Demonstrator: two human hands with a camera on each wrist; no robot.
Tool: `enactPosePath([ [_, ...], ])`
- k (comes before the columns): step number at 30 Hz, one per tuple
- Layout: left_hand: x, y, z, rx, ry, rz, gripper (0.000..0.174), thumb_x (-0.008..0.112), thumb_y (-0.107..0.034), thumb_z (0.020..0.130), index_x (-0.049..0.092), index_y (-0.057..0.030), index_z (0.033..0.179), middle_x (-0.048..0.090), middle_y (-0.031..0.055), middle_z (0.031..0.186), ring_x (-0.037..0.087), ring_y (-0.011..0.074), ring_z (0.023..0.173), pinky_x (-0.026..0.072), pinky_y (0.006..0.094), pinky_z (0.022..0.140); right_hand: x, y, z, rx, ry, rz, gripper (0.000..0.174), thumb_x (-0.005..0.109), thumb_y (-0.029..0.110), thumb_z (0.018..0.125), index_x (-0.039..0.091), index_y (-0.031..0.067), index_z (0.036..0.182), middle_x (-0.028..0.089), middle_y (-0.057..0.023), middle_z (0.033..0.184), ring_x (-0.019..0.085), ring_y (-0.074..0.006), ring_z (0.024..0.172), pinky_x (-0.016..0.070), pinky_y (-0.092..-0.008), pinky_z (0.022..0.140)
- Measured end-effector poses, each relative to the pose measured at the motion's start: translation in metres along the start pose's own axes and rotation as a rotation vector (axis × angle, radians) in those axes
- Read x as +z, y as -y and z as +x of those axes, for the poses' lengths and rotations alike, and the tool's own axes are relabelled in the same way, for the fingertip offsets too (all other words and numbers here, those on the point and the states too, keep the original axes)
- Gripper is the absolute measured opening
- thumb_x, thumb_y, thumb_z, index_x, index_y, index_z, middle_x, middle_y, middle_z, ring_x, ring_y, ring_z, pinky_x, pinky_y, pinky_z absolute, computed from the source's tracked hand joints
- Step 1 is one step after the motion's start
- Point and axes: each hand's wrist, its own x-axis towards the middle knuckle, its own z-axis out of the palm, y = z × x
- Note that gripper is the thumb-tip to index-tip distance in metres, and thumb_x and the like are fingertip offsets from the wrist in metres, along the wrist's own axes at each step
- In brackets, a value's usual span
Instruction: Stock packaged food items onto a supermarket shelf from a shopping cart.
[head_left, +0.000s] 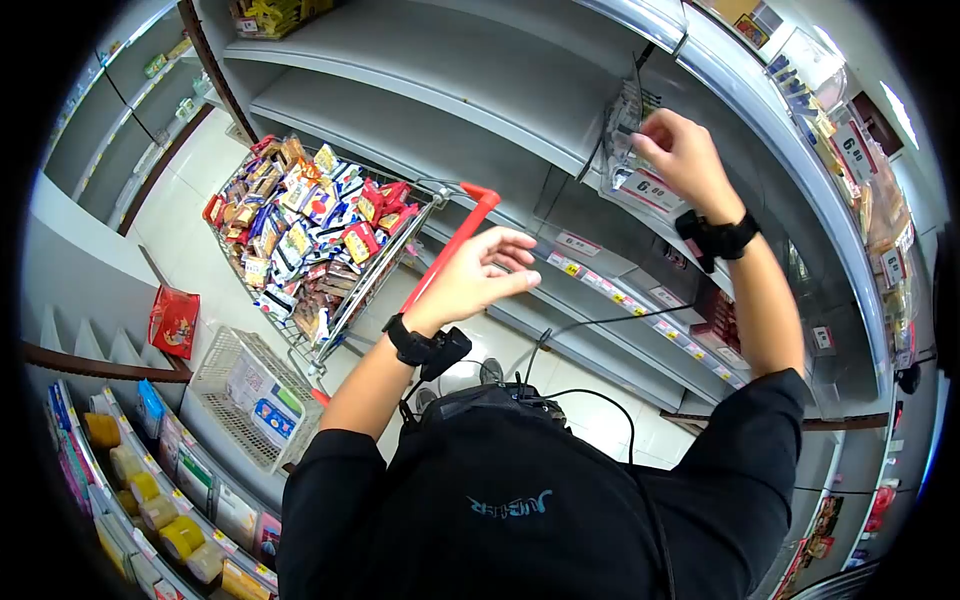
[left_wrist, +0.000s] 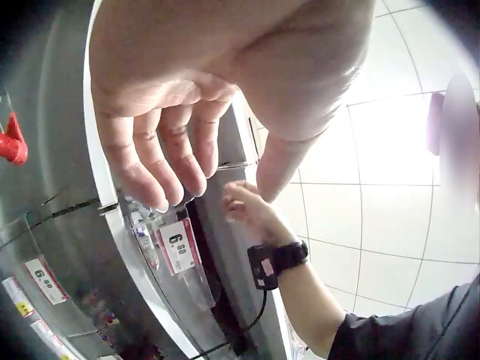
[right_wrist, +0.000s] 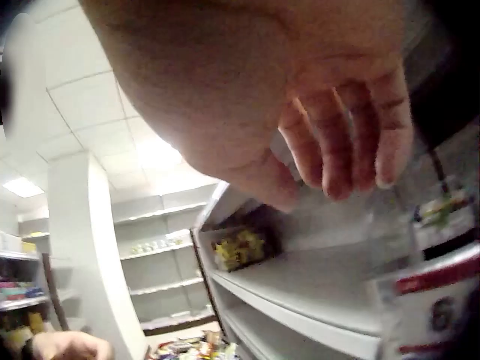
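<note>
My right hand (head_left: 690, 165) is raised over a clear plastic bin (head_left: 617, 125) on the shelf, its fingers loosely bent with nothing between them. Some small packets (head_left: 650, 100) lie inside that bin, and a "6.80" price tag (head_left: 652, 188) is on its front. Lower and to the left, my left hand (head_left: 470, 275) hovers beside the red handle (head_left: 450, 245) of a shopping cart, palm bare and fingers relaxed. In the left wrist view the left hand's fingers (left_wrist: 176, 146) hang bent, thumb apart. The right wrist view shows the right hand's fingers (right_wrist: 345, 146) hanging above the bin.
A heap of wrapped snack packets (head_left: 300, 220) fills the cart at left. Near it stand a white plastic basket (head_left: 215, 385) and a red bag (head_left: 173, 320). Yellow packets (right_wrist: 240, 249) sit at the shelf's far end. Black cables (head_left: 600, 320) cross in front of the body.
</note>
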Motion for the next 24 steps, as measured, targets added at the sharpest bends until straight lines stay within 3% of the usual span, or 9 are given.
enactPosePath([
  [3,0.001,-0.005,0.021,0.013,-0.031,0.028,0.034,0.07,-0.006,0.083,0.057,0.0003,0.114,0.06,0.0053,0.102,0.058,0.0094,0.093,0.0497,0.0233,0.083,-0.02,-0.062,0.01,0.123,0.207,-0.16,0.031,0.069,0.024,0.076,0.063,-0.0022,0.09,0.066,-0.0167,0.081,0.065,-0.0284,0.077,0.0507,-0.0362,0.071],
  [6,0.008,-0.009,0.042,0.02,-0.028,0.01,0.032,0.07,-0.006,0.083,0.058,0.0011,0.112,0.061,0.0054,0.102,0.059,0.0092,0.092,0.0502,0.0233,0.083,-0.027,-0.109,0.02,0.243,0.577,-0.234,0.051,0.07,0.029,0.077,0.057,-0.0009,0.115,0.063,-0.0206,0.108,0.063,-0.0313,0.093,0.0487,-0.0361,0.082],
  [9,0.016,-0.01,0.063,0.01,-0.02,0.005,0.029,0.069,-0.004,0.083,0.058,0.0023,0.109,0.061,0.0055,0.101,0.059,0.0088,0.091,0.0506,0.023,0.083,-0.018,-0.134,0.029,0.611,0.906,-0.099,0.09,0.071,0.028,0.078,0.019,-0.0003,0.147,0.059,-0.0276,0.111,0.065,-0.0262,0.09,0.0534,-0.0363,0.071],
  [12,0.02,-0.005,0.08,0.027,-0.033,-0.001,0.03,0.072,-0.012,0.084,0.06,0.0019,0.107,0.062,0.0055,0.098,0.059,0.0078,0.087,0.0495,0.021,0.077,-0.001,-0.154,0.041,0.651,1.084,-0.098,0.111,0.074,0.026,0.073,-0.002,-0.0016,0.148,0.058,-0.0303,0.112,0.065,-0.0261,0.093,0.0542,-0.037,0.073],
  [13,0.021,-0.006,0.085,0.018,-0.037,0.021,0.027,0.069,-0.008,0.084,0.059,0.0019,0.107,0.062,0.0053,0.099,0.059,0.0081,0.089,0.0495,0.0219,0.08,0.006,-0.148,0.041,0.522,0.973,-0.288,0.106,0.075,0.019,0.07,0.005,0.0023,0.148,0.06,-0.0271,0.108,0.067,-0.0286,0.084,0.0551,-0.0366,0.068],
  [15,0.021,-0.005,0.094,0.0,-0.043,0.041,0.026,0.067,-0.003,0.084,0.059,0.002,0.108,0.061,0.0051,0.1,0.059,0.0083,0.091,0.0496,0.0228,0.083,0.03,-0.18,0.037,-0.08,0.716,-0.412,0.097,0.076,0.021,0.067,0.019,0.0019,0.143,0.053,-0.0283,0.121,0.063,-0.0356,0.096,0.052,-0.0404,0.079],
  [17,0.021,-0.003,0.103,0.0,-0.067,0.068,0.025,0.067,-0.004,0.085,0.059,0.0018,0.108,0.062,0.0053,0.1,0.059,0.0082,0.091,0.0491,0.0229,0.083,0.031,-0.161,0.043,-0.129,0.758,-0.441,0.088,0.075,0.022,0.066,0.027,0.0021,0.137,0.044,-0.0254,0.133,0.057,-0.0416,0.106,0.0478,-0.0422,0.088],
  [18,0.021,-0.004,0.107,-0.005,-0.075,0.051,0.024,0.066,-0.004,0.085,0.059,0.0016,0.108,0.062,0.0053,0.101,0.059,0.0082,0.091,0.049,0.023,0.083,0.035,-0.158,0.043,-0.237,0.682,-0.381,0.08,0.07,0.016,0.064,0.033,0.0019,0.134,0.052,-0.0268,0.118,0.061,-0.0414,0.096,0.0513,-0.0454,0.078],
  [24,0.022,-0.006,0.126,0.021,-0.13,0.077,0.024,0.067,-0.007,0.085,0.06,0.0012,0.107,0.063,0.0038,0.098,0.059,0.0075,0.089,0.0489,0.0218,0.08,0.049,-0.149,0.046,-0.318,0.776,-0.541,0.074,0.064,0.01,0.068,0.034,0.0027,0.135,0.05,-0.0253,0.113,0.063,-0.0389,0.083,0.0511,-0.0447,0.07],
])
